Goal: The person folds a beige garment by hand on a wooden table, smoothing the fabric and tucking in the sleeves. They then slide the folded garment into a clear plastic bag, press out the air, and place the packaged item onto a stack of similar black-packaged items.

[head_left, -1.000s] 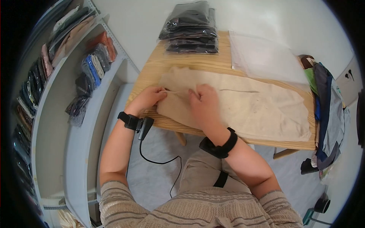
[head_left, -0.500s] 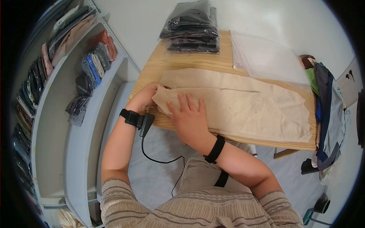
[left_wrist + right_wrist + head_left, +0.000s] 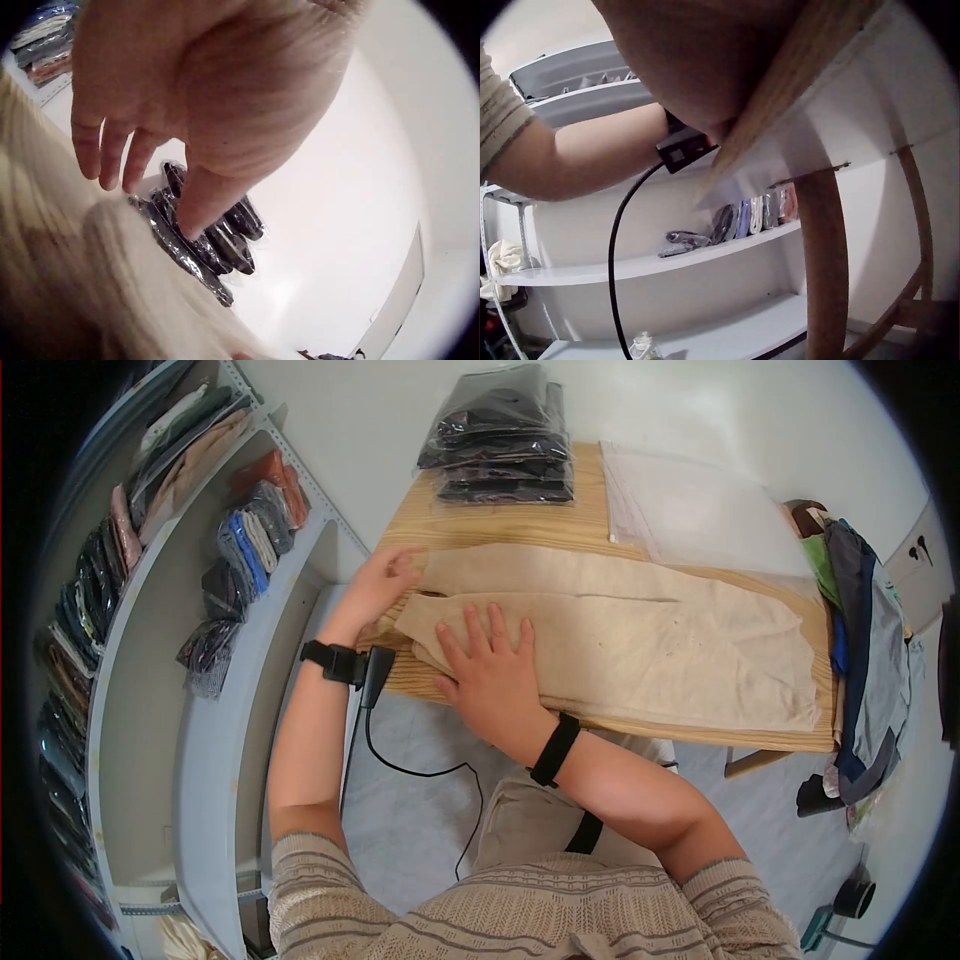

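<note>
Head view: beige trousers (image 3: 640, 630) lie under right fingers (image 3: 494, 628)

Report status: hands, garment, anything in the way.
Left hand open, fingers at left end of beige cloth trousers. Right hand open, pressing flat on them, spread along wooden table. Stack of black bagged garments far corner, apart.

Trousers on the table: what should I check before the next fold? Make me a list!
1. Trousers lie spread on the table: ok.
2. Right hand presses flat on them: ok.
3. Left hand grips the waist end: not ok, its fingers are loose.
4. Black packs sit apart from the trousers: ok.
5. Waist end is folded neatly: cannot tell.
</note>
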{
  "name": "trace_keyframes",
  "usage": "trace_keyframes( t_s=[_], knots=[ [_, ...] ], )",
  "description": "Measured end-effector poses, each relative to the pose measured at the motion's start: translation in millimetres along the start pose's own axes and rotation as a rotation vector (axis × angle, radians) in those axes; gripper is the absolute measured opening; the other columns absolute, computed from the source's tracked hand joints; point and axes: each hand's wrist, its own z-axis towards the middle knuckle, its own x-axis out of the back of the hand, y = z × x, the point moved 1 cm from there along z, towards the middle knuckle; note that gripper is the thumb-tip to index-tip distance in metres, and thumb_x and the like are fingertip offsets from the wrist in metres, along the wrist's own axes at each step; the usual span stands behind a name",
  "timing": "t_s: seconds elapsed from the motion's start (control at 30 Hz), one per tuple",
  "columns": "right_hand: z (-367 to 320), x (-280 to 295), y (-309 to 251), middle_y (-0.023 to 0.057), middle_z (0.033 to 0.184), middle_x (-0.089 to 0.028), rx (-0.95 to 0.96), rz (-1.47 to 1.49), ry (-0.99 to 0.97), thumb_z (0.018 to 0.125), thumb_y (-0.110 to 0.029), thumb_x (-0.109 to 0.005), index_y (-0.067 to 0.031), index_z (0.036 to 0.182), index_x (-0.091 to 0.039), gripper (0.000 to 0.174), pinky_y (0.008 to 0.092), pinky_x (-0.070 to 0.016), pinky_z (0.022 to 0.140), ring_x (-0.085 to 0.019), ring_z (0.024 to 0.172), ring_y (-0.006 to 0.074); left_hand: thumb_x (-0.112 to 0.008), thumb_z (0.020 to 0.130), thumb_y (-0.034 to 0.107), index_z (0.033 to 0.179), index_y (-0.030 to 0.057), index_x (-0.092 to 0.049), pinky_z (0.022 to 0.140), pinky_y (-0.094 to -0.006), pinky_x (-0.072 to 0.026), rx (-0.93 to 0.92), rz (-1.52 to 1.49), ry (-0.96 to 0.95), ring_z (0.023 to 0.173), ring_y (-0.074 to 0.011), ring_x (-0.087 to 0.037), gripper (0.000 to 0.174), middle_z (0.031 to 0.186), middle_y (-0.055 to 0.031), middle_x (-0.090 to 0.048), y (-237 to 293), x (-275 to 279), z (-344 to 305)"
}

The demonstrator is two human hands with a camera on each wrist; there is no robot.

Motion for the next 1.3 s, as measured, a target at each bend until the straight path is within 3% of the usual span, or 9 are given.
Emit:
trace_keyframes(
  t_s=[0.03,0.13,0.27,0.37,0.43,0.53,0.73,1.13,1.3],
  knots=[
    [0,0,0,0.0175,0.144,-0.038,0.003,0.000,0.001,0.085,-0.044,-0.058,-0.0162,0.137,-0.046,0.060,0.0646,-0.0164,0.104,-0.030,0.134,0.0378,-0.060,0.091,0.019,0.129,0.0059,-0.052,0.084,-0.0270,-0.0470,-0.173,0.114,-0.015,0.093,-0.0126,-0.057,0.041,0.105,-0.0052,-0.061,2,-2,4],
    [2,1,0,0.0174,0.144,-0.038,-0.007,-0.002,0.004,0.085,-0.044,-0.057,-0.0166,0.137,-0.046,0.060,0.0649,-0.0164,0.104,-0.030,0.134,0.0378,-0.061,0.089,0.017,0.134,0.0077,-0.049,0.088,-0.0291,-0.0453,-0.020,-0.147,-0.291,0.101,-0.0168,-0.055,0.047,0.111,-0.0091,-0.060,12,-9,15],
    [0,1,0,0.0173,0.145,-0.037,-0.016,-0.003,-0.017,0.086,-0.043,-0.055,-0.0176,0.136,-0.047,0.056,0.0646,-0.0165,0.104,-0.030,0.134,0.0375,-0.064,0.087,0.021,0.134,0.0053,-0.047,0.088,-0.0287,-0.0452,0.010,0.139,-0.198,0.103,-0.0194,-0.056,0.053,0.112,-0.0115,-0.060,25,-21,23],
    [2,-4,2,0.0171,0.143,-0.039,-0.017,-0.001,0.019,0.088,-0.041,-0.053,-0.0186,0.131,-0.052,0.048,0.0632,-0.0188,0.103,-0.033,0.133,0.0358,-0.068,0.082,0.028,0.125,0.0017,-0.055,0.069,-0.0285,-0.0488,0.116,0.384,-0.128,0.084,-0.0193,-0.060,0.052,0.101,-0.0114,-0.063,17,-27,35],
    [4,-3,5,0.0168,0.142,-0.041,-0.022,0.004,0.037,0.089,-0.040,-0.052,-0.0190,0.128,-0.056,0.044,0.0622,-0.0206,0.102,-0.034,0.133,0.0344,-0.071,0.077,0.034,0.111,-0.0018,-0.063,0.048,-0.0313,-0.0411,0.356,0.226,-0.264,0.064,-0.0165,-0.056,0.050,0.089,-0.0093,-0.063,38,-24,27],
    [5,6,14,0.0143,0.139,-0.045,-0.031,0.081,-0.003,0.089,-0.025,-0.053,-0.0249,0.126,-0.056,0.037,0.0581,-0.0279,0.101,-0.039,0.130,0.0309,-0.070,0.078,0.034,0.100,-0.0019,-0.067,0.040,-0.0339,-0.0305,0.438,0.146,-0.281,0.054,-0.0151,-0.049,0.043,0.083,-0.0072,-0.063,43,-26,21],
    [5,11,25,0.0154,0.137,-0.045,-0.051,0.259,-0.025,0.078,-0.008,-0.059,-0.0219,0.123,-0.056,0.047,0.0540,-0.0316,0.100,-0.039,0.131,0.0311,-0.060,0.088,0.026,0.099,-0.0022,-0.065,0.050,-0.0295,-0.0453,0.369,-0.098,-0.135,0.062,-0.0142,-0.059,0.031,0.085,-0.0074,-0.065,31,-43,8],
    [-32,54,72,0.0202,0.146,-0.034,-0.315,-0.132,-0.055,0.085,-0.044,-0.058,-0.0172,0.139,-0.042,0.062,0.0685,-0.0214,0.101,-0.025,0.136,0.0417,-0.059,0.092,0.036,0.112,-0.0008,-0.059,0.072,-0.0329,-0.0546,0.678,-0.504,-0.065,0.082,-0.0176,-0.065,0.042,0.098,-0.0101,-0.066,52,-45,-7],
    [-34,51,70,0.0203,0.147,-0.032,-0.296,-0.139,-0.036,0.086,-0.050,-0.054,-0.0177,0.139,-0.043,0.063,0.0689,-0.0202,0.101,-0.024,0.137,0.0414,-0.057,0.093,0.034,0.115,-0.0023,-0.058,0.073,-0.0353,-0.0527,0.611,-0.638,-0.205,0.091,-0.0206,-0.064,0.043,0.106,-0.0131,-0.065,31,-52,0]
  ],
)
